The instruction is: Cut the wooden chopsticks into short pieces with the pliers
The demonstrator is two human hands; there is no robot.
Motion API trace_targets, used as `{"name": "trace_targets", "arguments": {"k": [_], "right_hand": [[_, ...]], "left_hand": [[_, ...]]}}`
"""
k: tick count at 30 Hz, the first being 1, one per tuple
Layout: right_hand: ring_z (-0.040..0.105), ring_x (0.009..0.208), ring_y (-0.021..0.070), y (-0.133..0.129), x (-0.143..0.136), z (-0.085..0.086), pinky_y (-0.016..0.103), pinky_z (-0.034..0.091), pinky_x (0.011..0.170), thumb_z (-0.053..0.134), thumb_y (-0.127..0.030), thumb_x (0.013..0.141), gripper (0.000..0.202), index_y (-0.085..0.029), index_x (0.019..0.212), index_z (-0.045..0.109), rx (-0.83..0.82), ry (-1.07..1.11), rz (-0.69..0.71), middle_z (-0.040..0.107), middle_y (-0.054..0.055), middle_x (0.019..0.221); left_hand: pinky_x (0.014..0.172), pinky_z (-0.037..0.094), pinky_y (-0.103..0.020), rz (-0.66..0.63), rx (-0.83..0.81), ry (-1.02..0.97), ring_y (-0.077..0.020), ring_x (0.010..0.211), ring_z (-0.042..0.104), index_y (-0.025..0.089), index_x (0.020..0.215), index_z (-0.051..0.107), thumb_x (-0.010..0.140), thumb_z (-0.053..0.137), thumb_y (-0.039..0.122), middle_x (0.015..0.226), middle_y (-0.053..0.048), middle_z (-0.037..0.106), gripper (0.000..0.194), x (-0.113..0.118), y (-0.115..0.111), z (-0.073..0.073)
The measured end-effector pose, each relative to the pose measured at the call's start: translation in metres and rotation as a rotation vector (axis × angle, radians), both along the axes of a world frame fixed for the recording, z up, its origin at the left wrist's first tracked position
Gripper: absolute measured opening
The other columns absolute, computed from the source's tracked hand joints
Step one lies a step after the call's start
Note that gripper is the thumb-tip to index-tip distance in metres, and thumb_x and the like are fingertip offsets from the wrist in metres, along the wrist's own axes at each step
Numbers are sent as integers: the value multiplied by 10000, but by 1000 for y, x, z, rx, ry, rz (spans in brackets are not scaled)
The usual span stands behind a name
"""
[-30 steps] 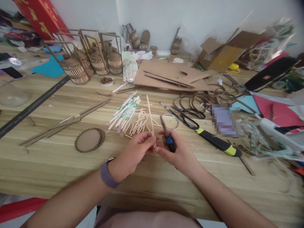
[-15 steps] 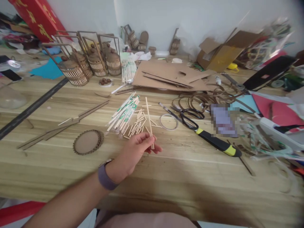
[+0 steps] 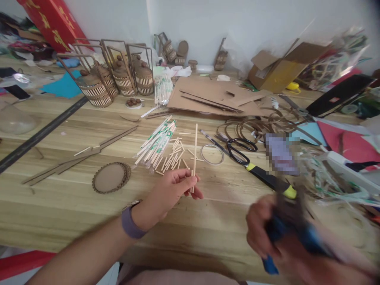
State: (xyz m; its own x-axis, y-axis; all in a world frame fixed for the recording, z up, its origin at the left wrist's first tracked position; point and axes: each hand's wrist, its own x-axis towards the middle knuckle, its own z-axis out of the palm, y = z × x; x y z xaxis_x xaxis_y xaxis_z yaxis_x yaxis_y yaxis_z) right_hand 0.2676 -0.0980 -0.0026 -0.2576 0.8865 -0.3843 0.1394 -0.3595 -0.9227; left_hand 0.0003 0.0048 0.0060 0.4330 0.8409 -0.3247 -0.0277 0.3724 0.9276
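While the left hand (image 3: 178, 184) pinches one long stick (image 3: 195, 150) and a short piece (image 3: 192, 174) side by side between thumb and fingers, the right hand (image 3: 297, 253) grips the pliers (image 3: 291, 215) well apart from them, off to the right. Motion blurs the pliers; their jaws seem parted, though I cannot be sure. The long stick points away from the person over the tabletop (image 3: 219, 237), just right of the loose short pieces (image 3: 171, 160); whether its far tip touches the wood I cannot tell.

Good work here likely rests on the pinch. The two near ends look about level, and if the short piece serves as a measure, a firm thumb would stop either from sliding. Fingertips sit close to those ends, so any bite from the pliers is best placed beyond them and square across the wood, since a slanted nip could splinter it. Thin wood may spring away when nipped, so the side nearest the loose short pieces seems the safer one. The ring (image 3: 201, 154) and scissors (image 3: 228, 144) lie to the right, worth clearing with the pliers.
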Motion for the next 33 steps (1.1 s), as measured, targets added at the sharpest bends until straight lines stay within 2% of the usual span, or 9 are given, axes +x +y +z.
{"name": "trace_targets", "arguments": {"k": [2,3,4,6,7,14,19,25,33], "right_hand": [[600,758,203,20,-14,26,345,518,682,584,-375,842,242,-266,1047,651,-75,9,4,640,49,863],[585,745,196,27,-21,37,329,500,659,599,-316,807,201,-251,986,665,-130,-3,11,642,49,867],[571,746,190,33,-27,46,313,480,657,626,-264,742,168,-237,901,673,-270,-57,23,641,42,860],[548,754,189,40,-39,58,293,453,650,653,-254,638,183,-213,814,676,-412,-143,36,632,37,842],[542,768,193,43,-42,60,287,445,656,651,-267,627,194,-214,811,678,-441,-169,50,622,33,831],[526,762,176,55,-53,55,255,408,642,624,-276,611,187,-211,776,682,-416,-208,134,627,19,806],[537,787,168,63,-62,56,244,410,643,619,-232,569,159,-198,718,662,-435,-174,138,646,22,832],[568,746,160,70,-67,54,261,448,667,625,-203,577,207,-185,776,679,-435,-54,166,654,20,785],[556,720,149,76,-73,56,254,443,622,614,-223,558,188,-189,742,635,-460,-11,204,622,9,764]], "left_hand": [[635,379,-247,-54,2,19,-123,622,552,166,771,608,834,589,331,631,-9,694,177,-1,-1,3],[636,377,-245,-84,0,26,-123,626,551,164,773,613,830,595,336,633,-11,694,182,-1,-1,4],[638,377,-244,-114,-3,33,-125,629,550,162,781,621,826,599,346,634,-12,694,191,-1,-2,5],[637,376,-245,-165,-13,41,-129,631,551,158,810,636,822,601,369,637,-14,694,214,-2,-2,6],[634,375,-245,-186,-18,42,-131,631,553,157,819,639,819,602,380,637,-14,694,226,-2,-3,6],[622,385,-245,-289,-69,-34,-133,591,574,159,807,634,799,624,413,617,-11,686,254,0,-5,-2],[617,379,-237,-312,-78,-58,-119,569,561,157,783,636,801,623,370,594,-3,670,214,0,-6,-3],[605,360,-233,-355,-76,-65,-113,580,572,156,752,628,828,594,332,611,2,666,194,1,-6,-4],[612,392,-236,-390,-104,-94,-108,567,571,144,737,635,814,624,408,630,-5,653,276,2,-8,-7]]}}
